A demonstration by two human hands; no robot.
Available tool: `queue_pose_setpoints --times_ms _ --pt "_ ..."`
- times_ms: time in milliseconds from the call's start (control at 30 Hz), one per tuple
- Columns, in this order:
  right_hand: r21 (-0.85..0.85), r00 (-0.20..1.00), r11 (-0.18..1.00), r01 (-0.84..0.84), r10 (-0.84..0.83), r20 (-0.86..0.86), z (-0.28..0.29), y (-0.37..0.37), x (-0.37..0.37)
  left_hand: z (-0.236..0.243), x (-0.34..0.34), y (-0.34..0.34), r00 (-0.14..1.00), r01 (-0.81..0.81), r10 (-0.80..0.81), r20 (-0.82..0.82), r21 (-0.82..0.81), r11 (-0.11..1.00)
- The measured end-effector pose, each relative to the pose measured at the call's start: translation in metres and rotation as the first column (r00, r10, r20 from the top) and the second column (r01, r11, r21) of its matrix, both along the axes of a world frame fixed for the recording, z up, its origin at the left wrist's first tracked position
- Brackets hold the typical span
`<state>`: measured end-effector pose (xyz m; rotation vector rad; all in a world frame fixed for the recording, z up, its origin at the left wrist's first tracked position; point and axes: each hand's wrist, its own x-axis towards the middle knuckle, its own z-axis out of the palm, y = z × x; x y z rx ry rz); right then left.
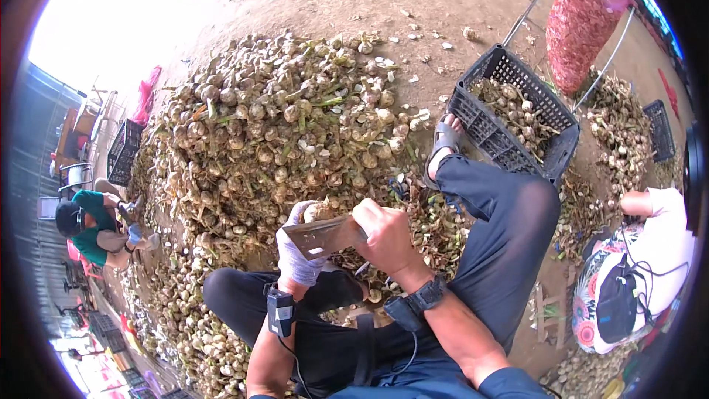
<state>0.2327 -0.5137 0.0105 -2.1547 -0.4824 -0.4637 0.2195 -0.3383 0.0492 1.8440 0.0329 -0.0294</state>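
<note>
My left hand [298, 257], in a whitish knit glove, is closed around a garlic bulb [319, 211], whose pale top shows above the fingers. My bare right hand [385, 238] grips a knife with a broad, flat blade [319, 237]. The blade points left across the front of the gloved hand, just below the bulb; whether its edge touches the bulb cannot be told. The knife's handle is hidden inside my fist. Beyond both hands spreads a large heap of garlic bulbs [273, 125] with dry stems and some green leaves.
A black plastic crate [509, 149] partly filled with garlic stands by my foot at the right. Behind it, a red mesh bag [587, 22] hangs full on a metal frame. Co-workers sit at the far left [94, 227] and right [639, 266]. Stem trimmings [443, 233] litter the ground.
</note>
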Motion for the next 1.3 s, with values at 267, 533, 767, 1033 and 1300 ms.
queue_pose_setpoints --times_ms 267,533,767,1033,1300 --pt "-0.088 0.791 0.866 0.493 -0.488 -0.37 -0.069 -0.026 0.023 0.025 -0.009 -0.023 0.978 -0.012 -0.038 0.205 0.242 0.97" --pt "0.823 0.728 0.422 0.381 0.412 -0.548 -0.031 0.019 -0.009 0.002 0.003 -0.026 1.0 -0.005 0.005 0.0 -0.186 0.983" --pt "0.928 0.551 0.09 0.362 0.782 -0.291 0.002 0.017 -0.002 -0.001 -0.002 -0.027 0.986 -0.104 0.02 -0.166 -0.514 0.851" --pt "0.9 0.638 0.184 0.396 0.65 -0.414 0.003 0.029 -0.015 -0.009 0.011 -0.021 0.987 -0.145 0.09 -0.132 -0.493 0.858" --pt "0.799 0.654 0.492 0.345 0.484 -0.581 0.009 -0.012 0.006 -0.002 0.013 0.012 0.981 -0.014 0.031 0.189 -0.093 0.996"
